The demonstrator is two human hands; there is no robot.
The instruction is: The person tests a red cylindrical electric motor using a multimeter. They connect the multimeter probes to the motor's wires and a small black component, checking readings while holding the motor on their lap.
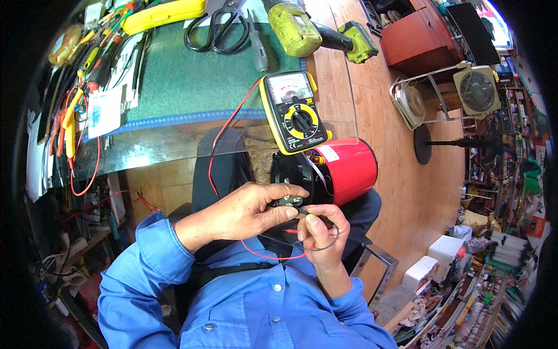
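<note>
My left hand (247, 210) grips a small dark plug-like part (289, 201) at the black end of a red cylindrical appliance (349, 168) lying on my lap. My right hand (325, 230) pinches a thin probe tip with red and black leads (273, 255) looping under it, touching the same part. A yellow analog multimeter (292, 111) rests at the edge of the glass-topped bench (174, 145), its red lead (226, 125) running down toward my hands.
On the green mat (192, 75) lie black scissors (218, 29), a screwdriver (258, 49) and a yellow-green cordless drill (302, 29). Pliers and screwdrivers (75, 99) crowd the left. Fans (476, 90) and boxes stand on the wooden floor at right.
</note>
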